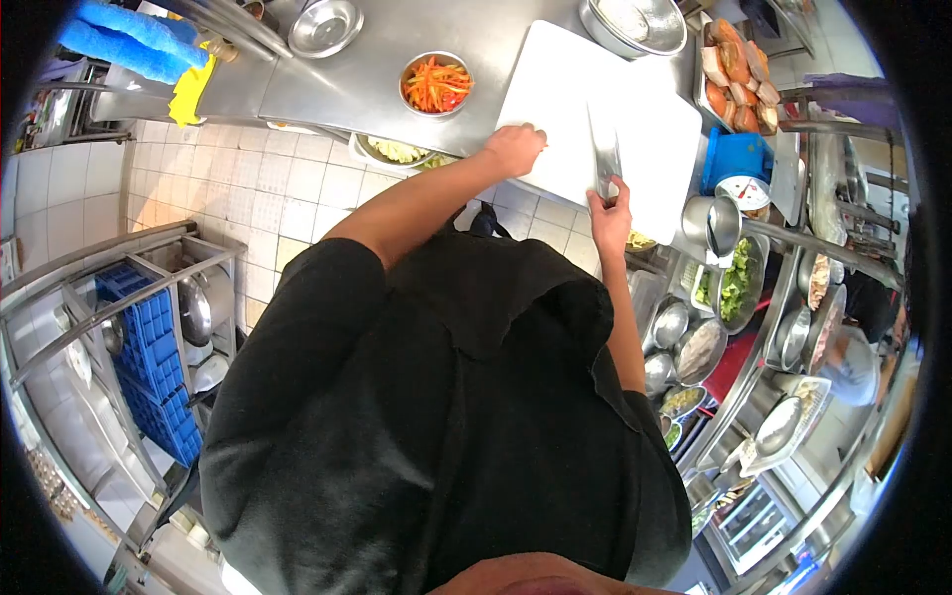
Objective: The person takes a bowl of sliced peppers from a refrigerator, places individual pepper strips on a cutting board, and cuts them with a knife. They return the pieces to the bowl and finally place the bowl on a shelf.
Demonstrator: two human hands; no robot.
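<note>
A white cutting board point(555, 84) lies on the steel counter in front of me. My left hand point(518, 150) rests at the board's near left edge with its fingers curled in; whatever they may hold is hidden. Over the board's near edge, my right hand point(610, 206) grips the handle of a kitchen knife point(603, 137). The knife's blade points away from me, along the board's surface. Left of the board stands a metal bowl point(405, 100) filled with orange and red vegetable strips point(436, 86).
Metal bowls point(666, 40) stand behind the board, beside a tray of orange-brown chunks point(736, 74). At right are a blue container point(732, 159), a dial scale point(743, 194), a metal pot point(711, 226) and leafy greens point(736, 283). An empty metal bowl point(325, 28) sits far left.
</note>
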